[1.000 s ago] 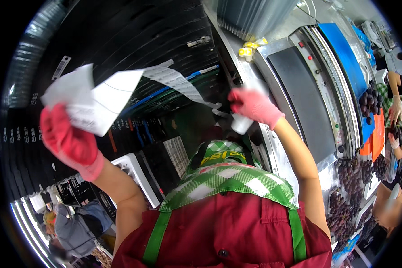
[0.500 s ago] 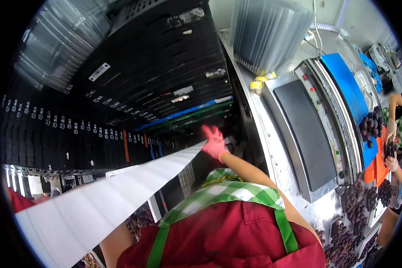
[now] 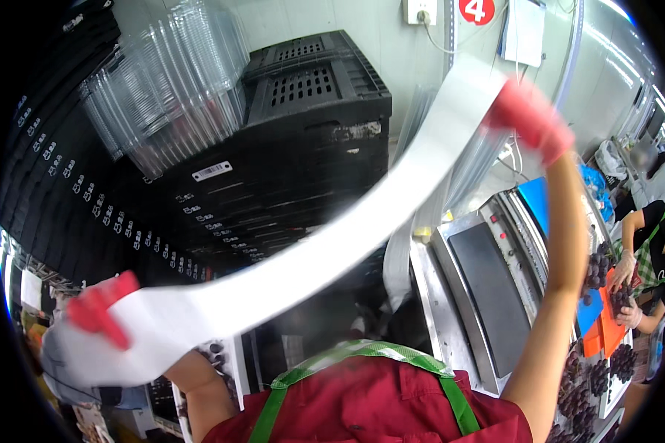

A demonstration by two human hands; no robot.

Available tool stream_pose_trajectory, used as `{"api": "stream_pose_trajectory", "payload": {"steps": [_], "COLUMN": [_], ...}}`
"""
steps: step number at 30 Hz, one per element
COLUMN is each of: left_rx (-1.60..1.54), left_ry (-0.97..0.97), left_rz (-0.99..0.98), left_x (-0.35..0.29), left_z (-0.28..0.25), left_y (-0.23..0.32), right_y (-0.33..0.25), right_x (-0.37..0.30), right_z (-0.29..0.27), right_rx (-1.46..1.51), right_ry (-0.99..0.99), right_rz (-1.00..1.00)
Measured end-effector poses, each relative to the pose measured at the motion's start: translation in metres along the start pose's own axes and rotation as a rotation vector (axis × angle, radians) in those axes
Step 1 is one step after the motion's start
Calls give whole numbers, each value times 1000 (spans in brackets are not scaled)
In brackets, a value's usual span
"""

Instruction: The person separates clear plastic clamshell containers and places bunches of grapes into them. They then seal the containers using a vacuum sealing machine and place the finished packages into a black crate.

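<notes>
Your left hand (image 3: pixel 100 308) and right hand (image 3: pixel 528 118), both blurred, each keep a grip clamped on the white strip (image 3: pixel 325 257), bowed across black crates (image 3: pixel 295 151) with a barcode label (image 3: pixel 212 171). A red sign (image 3: pixel 476 9) is cut off above; the strip partly hides clear boxes (image 3: pixel 480 168) near the machine (image 3: pixel 488 299).
</notes>
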State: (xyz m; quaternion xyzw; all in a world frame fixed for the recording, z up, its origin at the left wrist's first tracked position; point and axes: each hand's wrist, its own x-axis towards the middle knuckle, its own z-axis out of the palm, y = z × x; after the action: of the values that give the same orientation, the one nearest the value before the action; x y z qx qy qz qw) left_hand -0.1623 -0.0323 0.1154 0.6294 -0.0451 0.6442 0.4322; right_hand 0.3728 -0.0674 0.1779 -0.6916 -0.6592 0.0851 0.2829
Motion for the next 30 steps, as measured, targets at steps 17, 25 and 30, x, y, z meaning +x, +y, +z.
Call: {"api": "stream_pose_trajectory", "payload": {"steps": [17, 25, 30], "left_rx": [163, 434, 377], "left_ry": [-629, -229, -219], "left_rz": [-232, 159, 133], "left_x": [26, 89, 104], "left_z": [202, 268, 294], "left_y": [-270, -347, -376], "right_y": [-88, -46, -16], "right_x": [170, 206, 221], "right_z": [-152, -159, -163], "right_rx": [-128, -407, -509], "right_ry": [844, 907, 906], "right_rz": [-165, -63, -20]}}
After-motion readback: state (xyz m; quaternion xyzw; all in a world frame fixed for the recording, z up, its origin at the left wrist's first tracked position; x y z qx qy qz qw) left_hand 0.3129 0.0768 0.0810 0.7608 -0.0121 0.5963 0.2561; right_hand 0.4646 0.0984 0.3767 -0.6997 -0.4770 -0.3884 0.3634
